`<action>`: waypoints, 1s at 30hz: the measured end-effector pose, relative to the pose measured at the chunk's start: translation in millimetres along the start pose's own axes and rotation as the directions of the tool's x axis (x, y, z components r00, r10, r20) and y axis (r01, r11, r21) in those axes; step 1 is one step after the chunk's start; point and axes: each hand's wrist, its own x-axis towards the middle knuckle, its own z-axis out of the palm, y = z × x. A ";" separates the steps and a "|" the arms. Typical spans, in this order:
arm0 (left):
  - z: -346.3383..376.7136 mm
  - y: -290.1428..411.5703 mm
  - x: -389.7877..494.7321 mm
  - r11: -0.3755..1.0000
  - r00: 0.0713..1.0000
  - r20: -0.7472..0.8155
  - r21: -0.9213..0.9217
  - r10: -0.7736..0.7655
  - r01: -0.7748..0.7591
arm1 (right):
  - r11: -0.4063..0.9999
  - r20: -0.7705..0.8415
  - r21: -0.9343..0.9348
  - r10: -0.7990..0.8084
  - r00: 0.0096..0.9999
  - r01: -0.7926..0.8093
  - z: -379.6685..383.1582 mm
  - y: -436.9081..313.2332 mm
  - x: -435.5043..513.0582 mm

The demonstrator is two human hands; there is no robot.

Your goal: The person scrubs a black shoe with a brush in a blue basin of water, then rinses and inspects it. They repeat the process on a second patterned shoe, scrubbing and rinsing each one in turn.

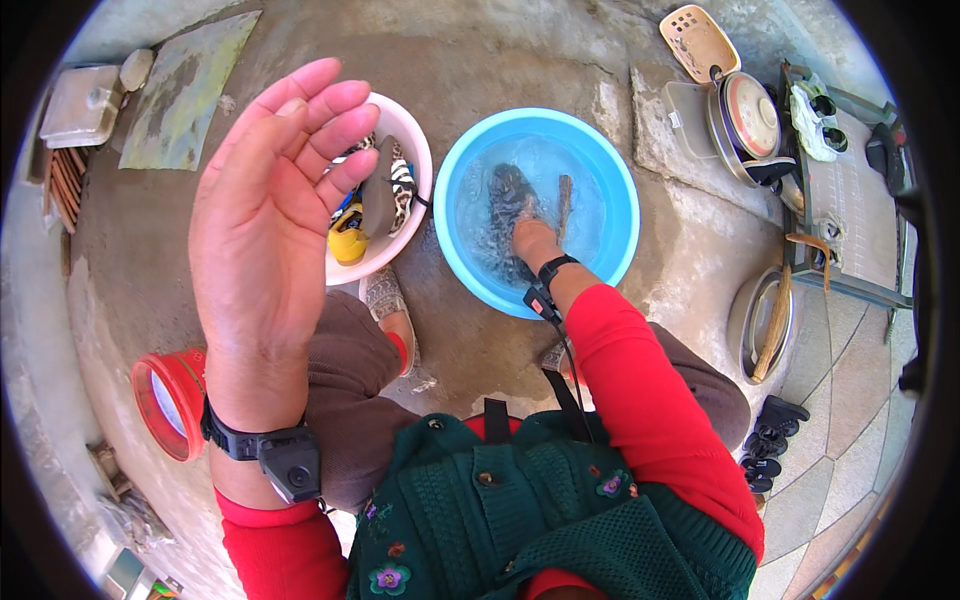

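My left hand (pixel 281 172) is raised palm up at the left, its fingers loosely curled and nothing in it. Below it stands a pink plastic basin (pixel 424 150), partly hidden by the hand, holding a yellow shoe (pixel 348 241), leopard-print footwear (pixel 405 191) and a dark grey shoe sole (pixel 380 187). My right hand (pixel 534 238) dips into the water of a light blue basin (pixel 451 247). It touches a dark patterned shoe (pixel 508 195) under the surface; its fingers are blurred by water. A narrow brown wooden piece (pixel 564 202) lies beside it in the water.
A red bucket (pixel 184 382) is near my left knee. To the right are a beige plastic basket (pixel 697 45), a lidded pot (pixel 752 116), a low rack (pixel 855 202), a metal basin (pixel 742 322) with a wooden stick (pixel 774 330) across it, and several black shoes (pixel 765 442).
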 end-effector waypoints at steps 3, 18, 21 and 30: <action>8.9 -5.0 0.2 0.999 0.997 -0.074 0.010 0.031 -0.031 | 0.985 -0.020 0.153 0.080 0.997 -0.076 -15.6 -3.0 -16.7; 33.3 -46.0 0.7 0.984 0.996 -0.033 0.156 -0.083 0.087 | 0.752 -0.221 0.654 0.088 0.971 0.080 -108.8 32.9 -144.3; 42.1 -67.5 10.5 0.942 0.987 -0.061 0.296 -0.148 0.160 | 0.801 -0.314 0.580 0.049 0.948 0.150 -137.1 36.1 -182.3; 67.2 -132.6 44.2 0.826 0.958 -0.236 0.498 -0.165 0.265 | 0.836 -0.577 0.394 -0.099 0.811 0.382 -189.4 40.1 -258.2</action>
